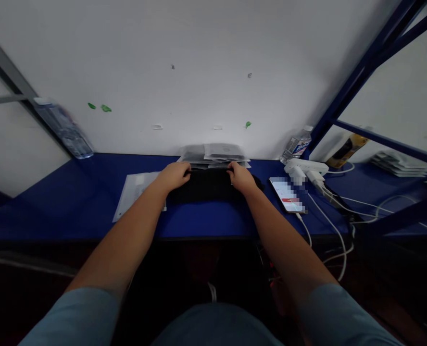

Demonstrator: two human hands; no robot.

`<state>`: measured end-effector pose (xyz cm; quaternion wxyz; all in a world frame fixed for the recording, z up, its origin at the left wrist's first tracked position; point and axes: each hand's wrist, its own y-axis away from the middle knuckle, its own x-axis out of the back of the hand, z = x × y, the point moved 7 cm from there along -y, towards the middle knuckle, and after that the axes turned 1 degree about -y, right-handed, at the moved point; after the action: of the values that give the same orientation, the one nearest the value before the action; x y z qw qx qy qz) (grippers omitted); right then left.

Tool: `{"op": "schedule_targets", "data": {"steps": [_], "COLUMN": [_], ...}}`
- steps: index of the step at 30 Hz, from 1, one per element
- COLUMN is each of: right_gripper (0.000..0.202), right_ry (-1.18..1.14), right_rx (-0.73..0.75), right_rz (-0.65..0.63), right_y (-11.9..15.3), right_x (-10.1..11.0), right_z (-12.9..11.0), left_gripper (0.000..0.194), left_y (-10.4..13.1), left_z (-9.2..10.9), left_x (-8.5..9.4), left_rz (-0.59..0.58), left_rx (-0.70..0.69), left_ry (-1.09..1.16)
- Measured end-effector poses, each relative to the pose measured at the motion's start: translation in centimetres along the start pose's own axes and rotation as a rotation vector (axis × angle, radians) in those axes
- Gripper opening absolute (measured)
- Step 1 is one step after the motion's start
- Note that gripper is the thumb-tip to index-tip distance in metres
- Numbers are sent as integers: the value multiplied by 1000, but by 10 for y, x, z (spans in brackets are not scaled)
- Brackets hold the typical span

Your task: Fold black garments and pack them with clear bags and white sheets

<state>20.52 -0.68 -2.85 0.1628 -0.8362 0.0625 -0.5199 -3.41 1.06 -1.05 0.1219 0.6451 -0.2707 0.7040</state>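
Note:
A dark, soft piece of black cloth (pixel 209 185) lies across the middle of the blue table; its exact kind cannot be made out. At its far left corner my left hand (pixel 175 175) pinches the edge between thumb and fingers. My right hand (pixel 241 177) grips the far right edge in the same way. Just behind the cloth is a stack of clear plastic bags (pixel 224 151). Another flat plastic bag (pixel 132 192) lies to the left, partly covered by my left forearm.
A lit phone (pixel 287 194) on a white cable lies at the right, near a white power strip (pixel 305 167) with plugs. Water bottles stand at the back left (pixel 67 129) and back right (pixel 296 145). Blue frame bars (pixel 365 72) rise at the right, with a yellow-topped bottle (pixel 348 149) beyond.

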Motion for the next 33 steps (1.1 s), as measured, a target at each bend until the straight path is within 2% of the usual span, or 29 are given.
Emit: {"op": "schedule_targets", "data": {"steps": [5, 9, 12, 16, 19, 24, 26, 29, 31, 33], "right_gripper": [19, 19, 20, 20, 21, 17, 18, 20, 24, 29], "right_ry": [-66, -108, -126, -146, -179, -187, -223, -247, -199, -118], "right_rx": [19, 72, 150, 258, 335, 428, 430, 416, 357, 261], "right_rz": [52, 79, 82, 87, 21, -150, -218, -211, -148, -170], "right_y": [7, 15, 30, 64, 94, 126, 126, 108, 88, 70], "right_x": [16, 35, 49, 63, 66, 71, 74, 76, 71, 54], "right_z": [-5, -14, -24, -32, -35, -44, -48, -54, -56, -57], "left_gripper": [23, 23, 22, 19, 14, 13, 24, 35, 35, 36], "left_y": [2, 6, 17, 45, 72, 105, 103, 78, 55, 34], "left_z": [-7, -2, 11, 37, 59, 85, 88, 78, 67, 57], "left_x": [5, 26, 47, 68, 73, 70, 69, 66, 55, 32], "left_rz": [5, 30, -6, -45, -101, -296, -324, -196, -123, -165], "left_rx": [-21, -81, -141, -222, -259, -229, -225, -187, -126, -37], "left_ry": [0, -49, -85, -60, -42, 94, 192, 272, 291, 252]}}
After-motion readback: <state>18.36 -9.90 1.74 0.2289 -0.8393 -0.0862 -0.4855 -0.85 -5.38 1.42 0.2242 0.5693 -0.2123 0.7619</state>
